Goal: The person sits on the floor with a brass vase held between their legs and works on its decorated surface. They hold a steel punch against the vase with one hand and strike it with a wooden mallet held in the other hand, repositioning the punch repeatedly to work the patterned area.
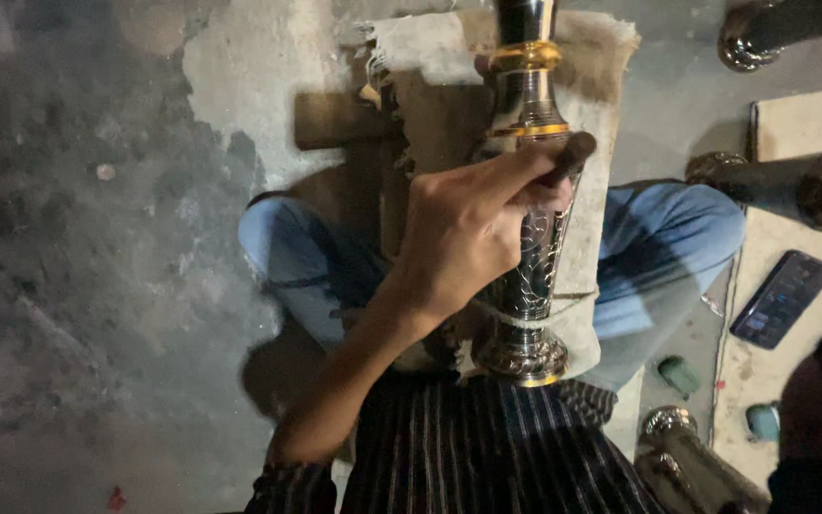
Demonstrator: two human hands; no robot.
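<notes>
Left hand point(463, 238) clamped on dark tool point(568, 157), tip pressed to engraved metal vase point(525, 276) lying on cloth beneath it; right hand possibly lower right, blurred, grip unclear; engraving underway, next stroke needs steady pressure

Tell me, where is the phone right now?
In the head view, the dark phone lies flat on the floor at the right, beside the blue-jeaned knee, below a metal vessel.
</notes>
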